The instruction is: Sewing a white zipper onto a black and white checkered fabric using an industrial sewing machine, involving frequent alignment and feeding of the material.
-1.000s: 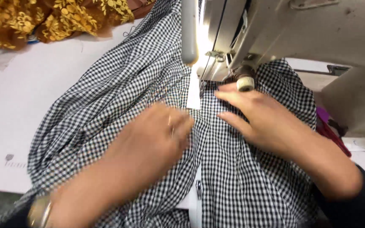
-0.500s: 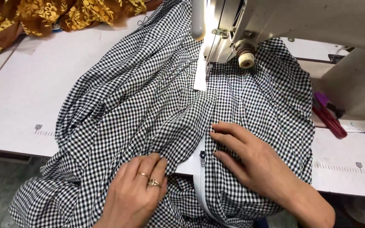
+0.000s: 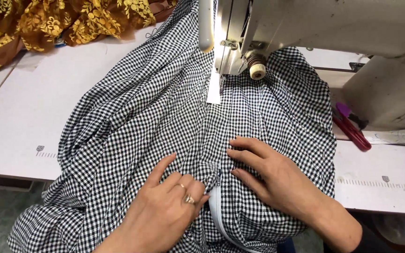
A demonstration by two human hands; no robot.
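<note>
A black-and-white checked fabric (image 3: 155,107) lies spread over the white sewing table (image 3: 19,126) and runs under the needle of the sewing machine (image 3: 305,28). A white zipper tape (image 3: 215,206) runs along its middle seam toward me. My left hand (image 3: 165,213), with a ring on it, pinches the fabric fold beside the zipper, thumb against fingers. Just right of the seam rests my right hand (image 3: 273,175), fingers spread and pressing the cloth flat.
A brown cloth with yellow flower embroidery (image 3: 62,23) is heaped at the back left. Red-handled scissors (image 3: 350,129) lie to the right by the machine base. A printed ruler scale (image 3: 380,182) marks the table's right front. The floor shows at lower left.
Both hands have drawn back toward me from the needle along the seam. The left hand now pinches the fold at the zipper, and more of the zipper tape shows.
</note>
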